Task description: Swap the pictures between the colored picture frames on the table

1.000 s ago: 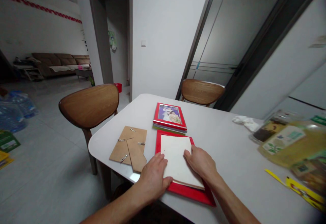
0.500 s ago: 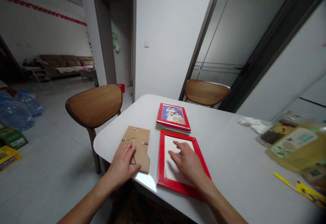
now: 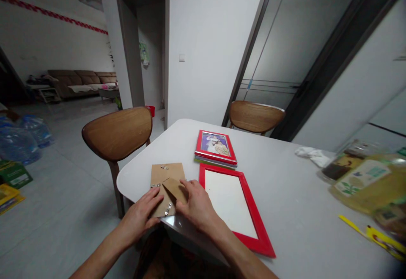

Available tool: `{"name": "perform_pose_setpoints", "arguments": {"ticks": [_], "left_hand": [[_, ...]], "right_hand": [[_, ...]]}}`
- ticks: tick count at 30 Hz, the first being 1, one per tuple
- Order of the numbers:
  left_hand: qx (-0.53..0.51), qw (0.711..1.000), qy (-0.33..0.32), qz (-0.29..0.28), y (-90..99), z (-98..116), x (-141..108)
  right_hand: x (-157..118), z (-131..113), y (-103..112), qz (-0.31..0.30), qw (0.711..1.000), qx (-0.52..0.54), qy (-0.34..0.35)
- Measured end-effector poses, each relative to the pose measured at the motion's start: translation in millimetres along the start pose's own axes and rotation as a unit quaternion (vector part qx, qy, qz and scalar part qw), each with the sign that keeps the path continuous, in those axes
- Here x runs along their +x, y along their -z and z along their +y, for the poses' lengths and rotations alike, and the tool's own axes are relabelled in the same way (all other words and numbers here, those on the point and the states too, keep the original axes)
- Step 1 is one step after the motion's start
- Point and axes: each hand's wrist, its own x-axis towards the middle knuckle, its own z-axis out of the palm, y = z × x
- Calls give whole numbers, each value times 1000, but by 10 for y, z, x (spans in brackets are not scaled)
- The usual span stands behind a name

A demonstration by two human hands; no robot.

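A brown picture-frame backing board (image 3: pixel 166 169) with small metal clips lies at the table's near left edge. Its fold-out stand flap (image 3: pixel 175 189) is lifted at an angle. My right hand (image 3: pixel 198 205) holds that flap between thumb and fingers. Stretched over the board's left side, my left hand (image 3: pixel 142 211) rests on it with the fingers lying flat. Right of the board lies a red picture frame (image 3: pixel 258 224) with a white sheet (image 3: pixel 230 198) inside. Behind it sits a second red frame (image 3: pixel 234 145) with a photo, on top of other flat items.
The white table (image 3: pixel 285 186) also bears a crumpled white tissue (image 3: pixel 312 155), a jug of yellow liquid (image 3: pixel 364 181) and a yellow cutter-like tool (image 3: pixel 380 236) at the right. Wooden chairs stand at the left (image 3: pixel 119 133) and the far side (image 3: pixel 256 116).
My right hand has moved left from the white sheet in the red frame to the backing board's flap, which is now raised. The board has turned a little under my left hand.
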Motion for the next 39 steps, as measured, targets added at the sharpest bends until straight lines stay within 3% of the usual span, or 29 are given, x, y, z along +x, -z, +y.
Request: {"name": "perform_pose_setpoints", "arguments": {"ticks": [3,8,11,15,19,24,28,34,39], "left_hand": [[-30,999,-39,23,51,144,104],[-79,993,-82,37,112,658,399],[-107,990,-87,9,23,936,558],[-119,988,-90,-35,-236,1196,669],[-90,990,-89,-58,-458,1324,709],[-77,992,-80,-66,-564,1305,741],[-71,992,-73,-79,-570,1213,780],[-56,993,-71,-80,-489,1074,775],[-32,991,-93,-87,-464,1017,672]], "right_hand": [[-118,2,277,23,999,26,20],[-342,162,756,95,995,-8,8],[-499,358,961,115,992,-39,-34],[-704,659,1086,93,989,-69,-92],[-826,884,1079,67,988,-75,-120],[-831,1000,1003,63,987,-77,-126],[-810,1048,855,78,986,-92,-112],[-813,1048,544,130,980,-149,-28],[-785,896,564,103,977,-186,-18]]}}
